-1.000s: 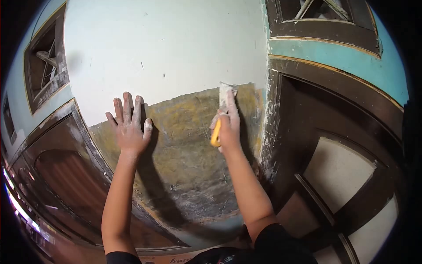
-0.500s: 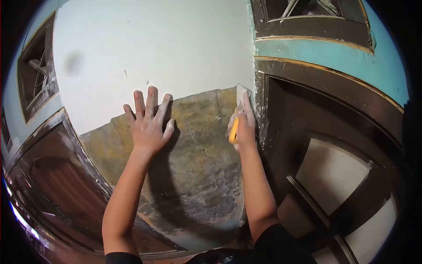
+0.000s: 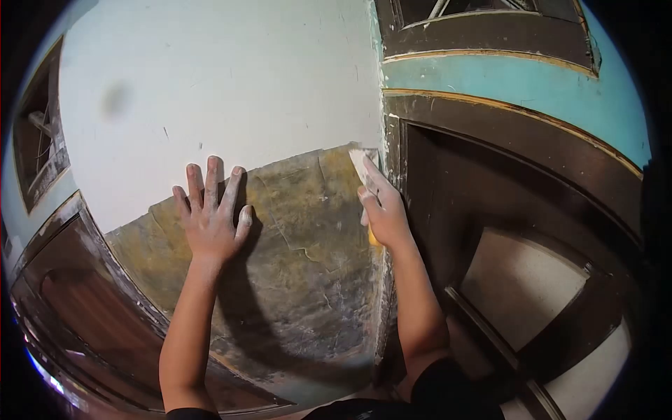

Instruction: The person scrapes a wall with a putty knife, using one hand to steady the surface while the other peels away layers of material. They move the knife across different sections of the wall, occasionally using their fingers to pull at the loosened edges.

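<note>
My left hand lies flat with spread fingers on the wall, its fingertips across the edge between the white coat and the bare, stained patch. Near the wall's right corner, my right hand grips a scraper with a yellow handle, partly hidden by the palm. The scraper's pale blade rests at the top right of the stained patch, beside the white coat's lower edge. Cracks run through the stained surface, and white dust covers the fingers of both hands.
A dark brown door frame and a door with pale panels stand to the right, under a turquoise wall strip. On the left are a brown door and a small framed opening.
The view has shifted, so the wall and doors appear further left. My right hand has turned on the scraper, and its blade now tilts to the left. My left hand stays flat on the wall.
</note>
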`<state>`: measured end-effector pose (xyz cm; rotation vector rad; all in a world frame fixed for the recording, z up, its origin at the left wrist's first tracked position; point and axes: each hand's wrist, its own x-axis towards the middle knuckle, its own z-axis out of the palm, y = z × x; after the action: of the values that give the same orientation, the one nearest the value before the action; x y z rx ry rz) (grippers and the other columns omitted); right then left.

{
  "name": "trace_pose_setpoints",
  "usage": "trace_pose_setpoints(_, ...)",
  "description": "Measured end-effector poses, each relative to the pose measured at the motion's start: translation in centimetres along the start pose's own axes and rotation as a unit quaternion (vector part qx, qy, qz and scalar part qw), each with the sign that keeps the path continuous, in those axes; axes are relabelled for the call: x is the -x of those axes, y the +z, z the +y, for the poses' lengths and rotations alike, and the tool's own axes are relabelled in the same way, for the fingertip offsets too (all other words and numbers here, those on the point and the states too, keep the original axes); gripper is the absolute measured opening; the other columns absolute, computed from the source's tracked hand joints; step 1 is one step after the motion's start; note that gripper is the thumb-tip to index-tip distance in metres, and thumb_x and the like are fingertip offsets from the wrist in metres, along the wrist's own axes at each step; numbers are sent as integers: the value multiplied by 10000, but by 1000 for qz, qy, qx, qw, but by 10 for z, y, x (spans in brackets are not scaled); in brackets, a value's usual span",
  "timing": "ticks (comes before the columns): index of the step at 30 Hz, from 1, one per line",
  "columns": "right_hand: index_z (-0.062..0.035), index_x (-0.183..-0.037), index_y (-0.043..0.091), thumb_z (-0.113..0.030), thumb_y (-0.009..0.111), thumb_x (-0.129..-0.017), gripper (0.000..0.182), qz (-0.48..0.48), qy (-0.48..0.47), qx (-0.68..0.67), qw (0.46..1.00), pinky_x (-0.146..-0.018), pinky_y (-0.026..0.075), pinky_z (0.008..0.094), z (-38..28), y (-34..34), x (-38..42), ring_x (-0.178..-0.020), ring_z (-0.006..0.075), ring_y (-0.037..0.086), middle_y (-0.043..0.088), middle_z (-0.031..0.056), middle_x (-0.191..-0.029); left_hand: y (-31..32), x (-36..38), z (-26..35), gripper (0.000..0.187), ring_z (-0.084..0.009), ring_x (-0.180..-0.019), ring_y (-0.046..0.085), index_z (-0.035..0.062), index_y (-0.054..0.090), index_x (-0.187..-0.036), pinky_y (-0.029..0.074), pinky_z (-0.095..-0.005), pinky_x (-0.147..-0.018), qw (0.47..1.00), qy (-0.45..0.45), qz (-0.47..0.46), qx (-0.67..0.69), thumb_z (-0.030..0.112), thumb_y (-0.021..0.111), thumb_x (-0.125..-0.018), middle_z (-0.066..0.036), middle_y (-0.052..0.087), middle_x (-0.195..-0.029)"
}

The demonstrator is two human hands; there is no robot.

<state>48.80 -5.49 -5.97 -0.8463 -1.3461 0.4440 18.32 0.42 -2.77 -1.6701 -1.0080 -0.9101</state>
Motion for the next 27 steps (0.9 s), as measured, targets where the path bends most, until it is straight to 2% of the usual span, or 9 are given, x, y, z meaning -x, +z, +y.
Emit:
trace_pose_setpoints(1,-71,-1543,354,-76,487,-981,578,10,-6,-17,1000,-541,451,247,-4,4,-4,-551,65,444,628,34,-918,1,0,0,723,-398,-1532,102,306,450,-1507,154,-690,-1154,1000,0,3,-3,410,653,-822,-71,189,-1668)
trace_pose_setpoints(8,-63,-1542,362,-75,498,-979,580,-4,17,11,1000,-533,436,231,4,1,3,-516,51,440,575,-2,-851,-1,-1,2,654,-407,-1530,112,243,469,-1497,122,-667,-1172,1000,-7,7,-11,389,561,-866,-95,208,-1662)
trace_pose_setpoints(9,-70,-1537,367,-82,521,-978,580,-18,11,7,1000,-543,458,254,0,-2,0,-558,66,443,638,77,-1203,-1,-1,2,654,-405,-1529,117,244,470,-1496,125,-666,-1171,1000,-6,6,-13,395,558,-866,-94,214,-1660)
trace_pose_setpoints(12,-71,-1536,369,-79,521,-975,581,-10,0,-20,1000,-549,468,258,4,2,-3,-579,65,461,633,58,-1226,0,0,2,652,-403,-1527,130,246,472,-1495,128,-663,-1171,1000,-8,0,-19,408,550,-869,-96,227,-1656)
trace_pose_setpoints(13,-44,-1547,336,-66,492,-980,589,2,-21,-18,1000,-522,429,228,9,5,-1,-560,48,447,634,55,-1110,0,1,3,650,-401,-1525,138,246,472,-1495,130,-662,-1170,1000,-12,1,-22,415,546,-871,-98,233,-1654)
trace_pose_setpoints(22,-42,-1569,274,-66,479,-979,624,-21,4,-8,1000,-549,446,227,6,6,-7,-570,55,460,607,69,-1180,12,14,7,657,-386,-1524,155,223,447,-1514,103,-636,-1184,999,-32,9,-11,421,543,-895,-99,244,-1650)
trace_pose_setpoints(24,-63,-1576,267,-110,486,-991,626,-19,-18,1,1000,-568,451,258,10,8,-3,-569,75,465,536,12,-827,17,23,10,685,-387,-1525,154,192,437,-1518,98,-641,-1181,999,-40,12,-10,424,563,-886,-106,247,-1648)
trace_pose_setpoints(25,-25,-1580,215,-130,472,-1006,638,-40,-23,9,999,-575,456,237,12,10,1,-589,67,478,595,91,-1205,19,30,13,689,-383,-1526,155,186,442,-1514,96,-645,-1181,999,-44,5,0,431,568,-882,-108,254,-1645)
trace_pose_setpoints(27,5,-1585,55,-228,467,-1037,724,-69,-56,-36,995,-602,476,244,38,21,12,-597,86,501,541,125,-1336,24,52,17,703,-386,-1524,160,182,456,-1502,85,-656,-1179,999,-50,-1,20,448,588,-865,-111,277,-1635)
